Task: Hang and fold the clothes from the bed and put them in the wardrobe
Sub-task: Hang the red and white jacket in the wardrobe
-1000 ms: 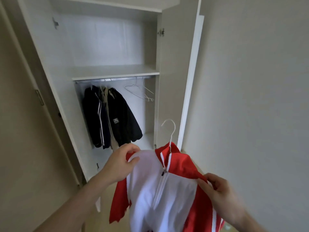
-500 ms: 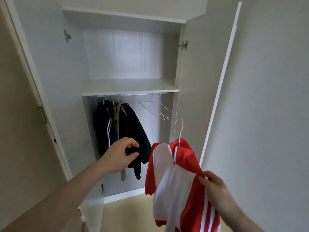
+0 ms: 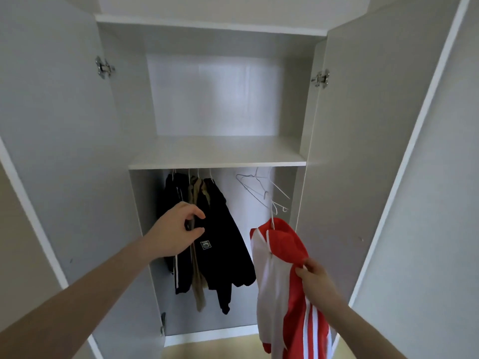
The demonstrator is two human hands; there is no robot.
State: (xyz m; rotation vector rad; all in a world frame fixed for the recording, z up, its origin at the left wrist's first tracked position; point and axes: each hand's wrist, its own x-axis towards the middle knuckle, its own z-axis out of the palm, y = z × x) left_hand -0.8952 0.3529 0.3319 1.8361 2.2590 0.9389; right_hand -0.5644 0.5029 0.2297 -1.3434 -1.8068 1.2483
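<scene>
The rail that carries the dark jackets [image 3: 207,237] and the bare wire hangers [image 3: 261,193] is hidden behind the shelf [image 3: 217,164]. The red and white jacket [image 3: 282,281] is cut off by the bottom edge, its hanger mostly buried in the collar. The left hand [image 3: 176,234] covers part of the dark jackets.

Four jackets [image 3: 217,229] (three hung), two hands [image 3: 176,234]

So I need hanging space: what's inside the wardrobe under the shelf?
Under the shelf, dark jackets hang left and empty hangers right. The rail is hidden by the shelf.
</scene>
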